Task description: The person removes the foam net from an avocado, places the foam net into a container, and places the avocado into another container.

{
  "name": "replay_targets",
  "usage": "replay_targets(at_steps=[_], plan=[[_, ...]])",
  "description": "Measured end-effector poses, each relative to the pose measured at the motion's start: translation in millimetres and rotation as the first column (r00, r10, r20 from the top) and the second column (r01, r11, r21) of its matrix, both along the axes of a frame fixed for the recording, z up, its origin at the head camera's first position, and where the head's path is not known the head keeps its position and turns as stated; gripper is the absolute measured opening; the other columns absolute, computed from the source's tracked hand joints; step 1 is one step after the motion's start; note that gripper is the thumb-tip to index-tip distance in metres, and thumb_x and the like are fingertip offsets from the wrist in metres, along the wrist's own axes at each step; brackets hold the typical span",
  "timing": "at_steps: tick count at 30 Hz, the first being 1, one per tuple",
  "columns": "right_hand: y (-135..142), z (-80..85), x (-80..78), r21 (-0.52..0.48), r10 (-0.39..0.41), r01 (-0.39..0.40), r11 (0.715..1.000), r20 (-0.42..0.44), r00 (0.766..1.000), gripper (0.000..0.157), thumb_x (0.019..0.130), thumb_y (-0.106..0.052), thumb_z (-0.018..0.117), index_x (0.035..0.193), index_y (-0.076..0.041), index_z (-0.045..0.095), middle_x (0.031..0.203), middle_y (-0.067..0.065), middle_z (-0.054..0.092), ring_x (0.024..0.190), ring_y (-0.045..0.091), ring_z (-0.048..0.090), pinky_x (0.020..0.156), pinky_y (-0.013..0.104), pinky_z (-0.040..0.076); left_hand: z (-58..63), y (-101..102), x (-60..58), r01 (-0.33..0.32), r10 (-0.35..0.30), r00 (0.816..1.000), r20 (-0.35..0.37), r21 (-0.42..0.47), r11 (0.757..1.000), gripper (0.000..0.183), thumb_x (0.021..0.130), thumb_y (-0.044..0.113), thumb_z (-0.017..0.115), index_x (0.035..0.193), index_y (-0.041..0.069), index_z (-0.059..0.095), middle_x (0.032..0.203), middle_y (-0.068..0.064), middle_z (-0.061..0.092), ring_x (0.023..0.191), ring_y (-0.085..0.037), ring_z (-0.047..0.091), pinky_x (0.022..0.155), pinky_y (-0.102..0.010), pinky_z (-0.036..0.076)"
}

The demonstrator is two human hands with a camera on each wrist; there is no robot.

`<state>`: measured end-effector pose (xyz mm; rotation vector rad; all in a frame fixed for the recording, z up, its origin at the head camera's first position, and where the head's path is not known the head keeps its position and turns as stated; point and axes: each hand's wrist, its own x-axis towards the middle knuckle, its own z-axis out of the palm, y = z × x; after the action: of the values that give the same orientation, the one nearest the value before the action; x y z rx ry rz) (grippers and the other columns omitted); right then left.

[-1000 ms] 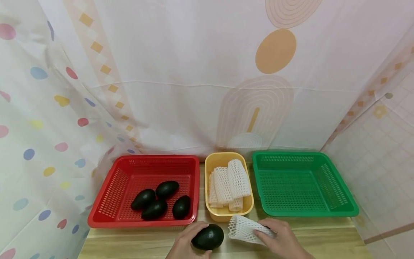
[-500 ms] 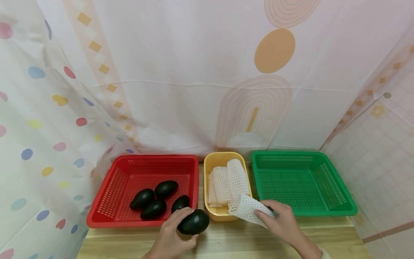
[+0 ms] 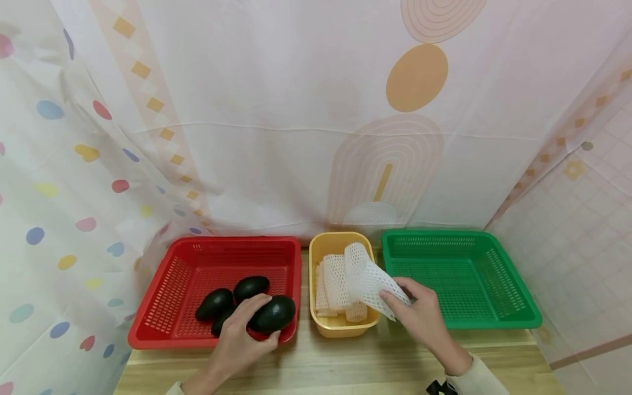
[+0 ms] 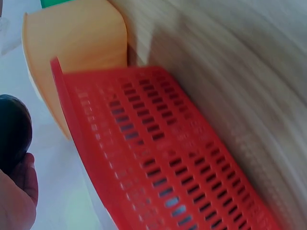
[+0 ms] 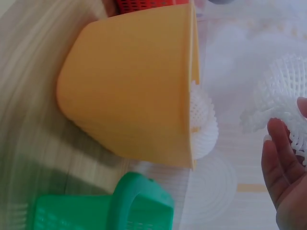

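My left hand (image 3: pixel 242 334) grips a dark green avocado (image 3: pixel 274 314) over the front right corner of the red basket (image 3: pixel 173 341). Behind that hand several more avocados (image 3: pixel 215 304) lie in the basket, one partly covered by my fingers. My right hand (image 3: pixel 419 310) pinches a white foam net sleeve (image 3: pixel 377 291), which hangs over the right side of the yellow tub (image 3: pixel 340 332). In the right wrist view the thumb and fingers hold the sleeve (image 5: pixel 283 86) above the tub's rim. The left wrist view shows part of the avocado (image 4: pixel 13 132) at its left edge.
Several foam net sleeves (image 3: pixel 337 282) lie in the yellow tub. To its right stands a green basket (image 3: pixel 461 322). All three containers sit on a wooden table (image 3: pixel 336 367), with a patterned curtain (image 3: pixel 276 175) hanging behind.
My left hand has carried the avocado left and up, from in front of the tub to over the red basket. My right hand has raised the foam net sleeve toward the tub.
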<state>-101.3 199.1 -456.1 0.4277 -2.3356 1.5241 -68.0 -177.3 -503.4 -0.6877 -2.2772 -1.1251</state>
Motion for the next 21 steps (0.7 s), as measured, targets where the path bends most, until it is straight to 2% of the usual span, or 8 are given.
replay_targets(at_steps=[5,11,18,21], plan=[[-8.2,1.5,-8.2,-0.045,-0.019,0.024,0.999,0.114,0.993,0.022,0.089,-0.009,0.083,0.111,-0.005,0.077,0.098,0.007,0.078,0.083,0.010,0.072,0.069,0.028,0.060,3.8,-13.9,-10.3,-0.048,0.048,0.999,-0.005,-0.037,0.998,0.072,0.063,0.002,0.089,0.131,0.004,0.067,0.130,-0.014,0.068,0.118,-0.023,0.065,0.103,-0.011,0.042],[-19.5,-1.5,-16.9,-0.041,-0.044,0.051,0.998,0.167,0.985,0.021,0.090,-0.010,0.083,0.109,-0.004,0.077,0.094,0.006,0.077,0.077,0.011,0.070,0.066,0.028,0.059,4.6,-31.5,-25.3,-0.141,0.139,0.990,-0.033,-0.077,0.987,0.072,0.061,0.004,0.092,0.129,0.004,0.068,0.126,-0.013,0.070,0.108,-0.028,0.068,0.098,-0.007,0.042],[-31.3,-3.5,-25.6,-0.048,-0.055,0.066,0.997,0.197,0.979,0.024,0.091,-0.015,0.083,0.111,-0.004,0.076,0.093,0.007,0.077,0.075,0.011,0.070,0.065,0.026,0.057,3.3,-53.6,-42.2,-0.215,0.222,0.973,0.058,-0.116,0.970,0.068,0.066,0.005,0.092,0.129,0.001,0.067,0.126,-0.014,0.069,0.110,-0.029,0.066,0.096,-0.001,0.036],[-34.8,-3.7,-28.9,-0.042,-0.055,0.065,0.997,0.201,0.978,0.025,0.093,-0.019,0.082,0.112,-0.004,0.075,0.094,0.007,0.076,0.075,0.011,0.068,0.064,0.025,0.056,2.3,-61.4,-48.5,-0.225,0.234,0.970,0.062,-0.133,0.965,0.067,0.067,0.006,0.093,0.129,-0.001,0.066,0.125,-0.016,0.068,0.110,-0.031,0.066,0.096,0.000,0.034]])
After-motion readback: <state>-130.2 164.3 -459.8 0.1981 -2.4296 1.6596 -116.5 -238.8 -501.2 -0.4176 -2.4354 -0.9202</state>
